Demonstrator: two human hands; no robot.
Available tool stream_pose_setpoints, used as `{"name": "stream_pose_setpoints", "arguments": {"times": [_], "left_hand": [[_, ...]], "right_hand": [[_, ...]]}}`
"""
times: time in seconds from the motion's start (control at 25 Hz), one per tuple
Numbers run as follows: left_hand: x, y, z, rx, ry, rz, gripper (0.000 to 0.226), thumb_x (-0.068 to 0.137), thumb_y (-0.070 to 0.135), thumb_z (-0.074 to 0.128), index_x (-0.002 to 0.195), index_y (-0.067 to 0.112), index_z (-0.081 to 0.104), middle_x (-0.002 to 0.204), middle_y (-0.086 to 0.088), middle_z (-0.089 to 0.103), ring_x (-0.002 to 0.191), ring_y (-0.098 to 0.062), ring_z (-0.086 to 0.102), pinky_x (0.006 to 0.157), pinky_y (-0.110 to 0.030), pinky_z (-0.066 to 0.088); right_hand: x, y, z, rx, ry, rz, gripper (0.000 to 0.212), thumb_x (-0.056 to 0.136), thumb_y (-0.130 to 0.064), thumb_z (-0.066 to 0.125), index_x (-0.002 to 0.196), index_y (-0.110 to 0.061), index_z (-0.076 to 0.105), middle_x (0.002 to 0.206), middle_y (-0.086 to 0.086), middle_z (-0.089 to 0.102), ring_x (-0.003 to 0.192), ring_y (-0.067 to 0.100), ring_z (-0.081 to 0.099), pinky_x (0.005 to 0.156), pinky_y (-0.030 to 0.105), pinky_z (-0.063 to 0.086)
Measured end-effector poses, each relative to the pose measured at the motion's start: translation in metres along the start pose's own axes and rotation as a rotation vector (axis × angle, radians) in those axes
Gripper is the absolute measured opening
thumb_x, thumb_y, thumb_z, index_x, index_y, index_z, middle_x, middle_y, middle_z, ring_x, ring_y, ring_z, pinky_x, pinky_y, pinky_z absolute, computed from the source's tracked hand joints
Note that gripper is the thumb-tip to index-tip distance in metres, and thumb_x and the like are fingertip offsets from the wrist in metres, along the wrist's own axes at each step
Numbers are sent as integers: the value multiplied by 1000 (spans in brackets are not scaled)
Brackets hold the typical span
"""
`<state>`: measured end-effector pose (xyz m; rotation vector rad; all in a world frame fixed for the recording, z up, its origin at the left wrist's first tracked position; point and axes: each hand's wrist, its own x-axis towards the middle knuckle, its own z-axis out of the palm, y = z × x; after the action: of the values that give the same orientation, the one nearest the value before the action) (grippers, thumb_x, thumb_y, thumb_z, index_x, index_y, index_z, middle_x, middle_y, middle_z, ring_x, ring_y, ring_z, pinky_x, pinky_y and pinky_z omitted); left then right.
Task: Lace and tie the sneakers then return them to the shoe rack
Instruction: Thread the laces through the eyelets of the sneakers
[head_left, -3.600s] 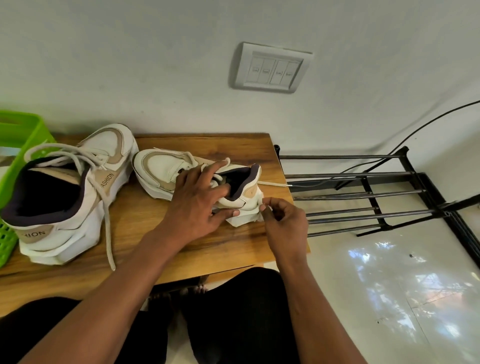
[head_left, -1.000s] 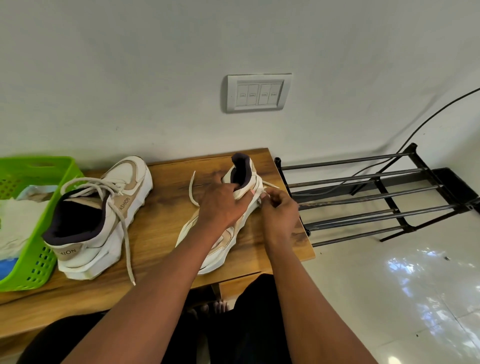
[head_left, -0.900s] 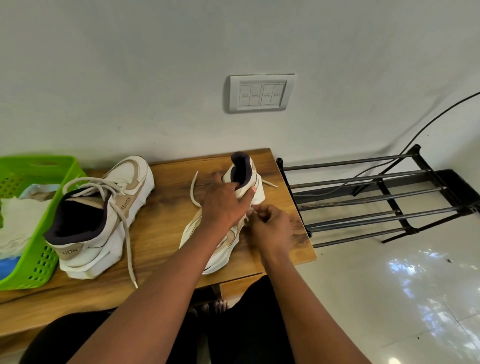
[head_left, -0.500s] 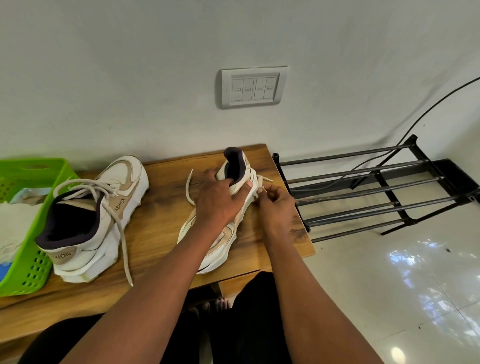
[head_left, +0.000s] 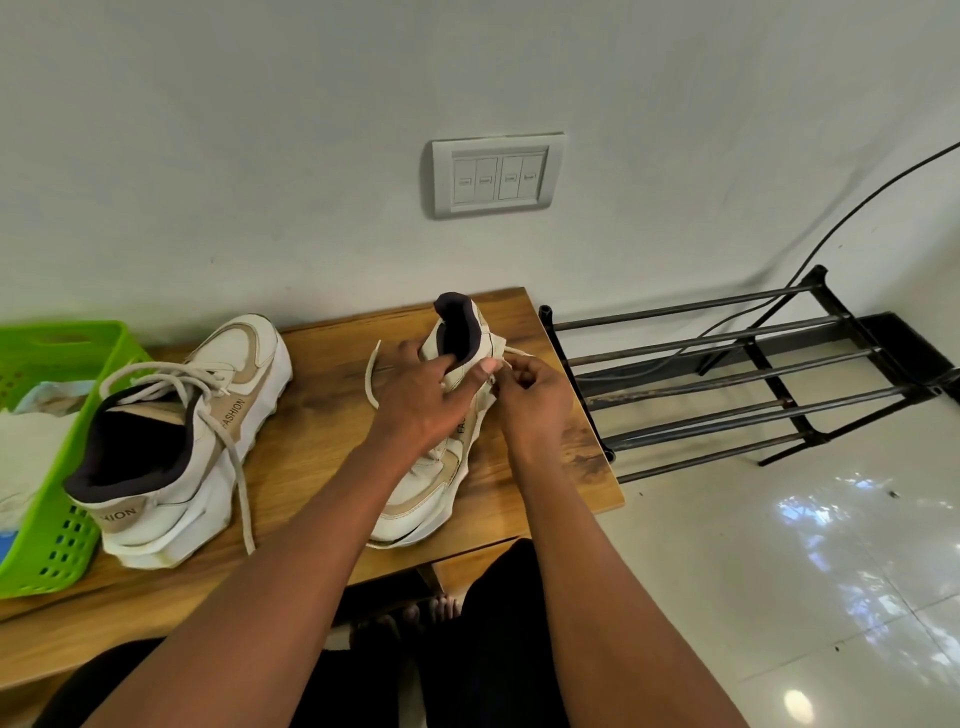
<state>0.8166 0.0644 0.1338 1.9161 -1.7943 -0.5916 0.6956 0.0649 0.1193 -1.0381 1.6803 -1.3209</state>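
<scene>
On a wooden table (head_left: 322, 426), the left hand (head_left: 421, 395) grips the heel collar of a white sneaker (head_left: 431, 488), its toe pointing near. The right hand (head_left: 535, 400) pinches its lace (head_left: 515, 352) on the shoe's right side. A second sneaker (head_left: 182, 447) sits to the left, and the metal shoe rack (head_left: 727, 384) stands to the right.

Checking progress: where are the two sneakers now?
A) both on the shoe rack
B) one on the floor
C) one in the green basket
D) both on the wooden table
D: the loose-laced sneaker and the held sneaker both rest on the wooden table.
</scene>
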Motion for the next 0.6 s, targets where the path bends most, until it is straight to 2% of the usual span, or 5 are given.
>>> {"name": "stream_pose_setpoints", "arguments": {"times": [0.16,0.32,0.48,0.52,0.6], "left_hand": [[1,-3,4,32,94,10,57,92,64,43,122,21,68,139,-13,44,126,-26,45,95,-30,37],[0,-2,7,24,118,-6,57,91,65,44,119,22,69,136,-12,48,126,-26,45,98,-35,39],[6,-6,-8,95,-98,-12,73,80,79,43,133,30,56,142,-12,41,130,-31,43,101,-42,43],[6,-9,-11,165,-147,13,77,78,81,43,137,31,51,143,-12,39,131,-31,42,102,-43,43],[2,-17,-12,217,-101,67,78,77,81,43,136,30,50,136,-12,43,125,-32,46,99,-44,46]], "right_hand": [[-28,8,-11,-125,-166,-27,12,91,-7,66,90,-11,78,74,1,74,64,10,69,61,26,58],[-41,15,-33,32,-434,258,6,89,-6,72,91,-3,77,89,25,74,72,28,72,76,42,63],[-28,17,-24,-35,-161,184,3,90,-14,72,89,-13,75,82,10,75,76,24,74,72,40,63],[-27,14,-19,-96,-137,144,4,90,-14,70,90,-14,74,80,5,74,75,22,72,69,37,62],[-36,9,-12,-211,-218,109,8,89,-11,67,93,-13,74,82,2,74,74,18,70,64,32,58]]}}
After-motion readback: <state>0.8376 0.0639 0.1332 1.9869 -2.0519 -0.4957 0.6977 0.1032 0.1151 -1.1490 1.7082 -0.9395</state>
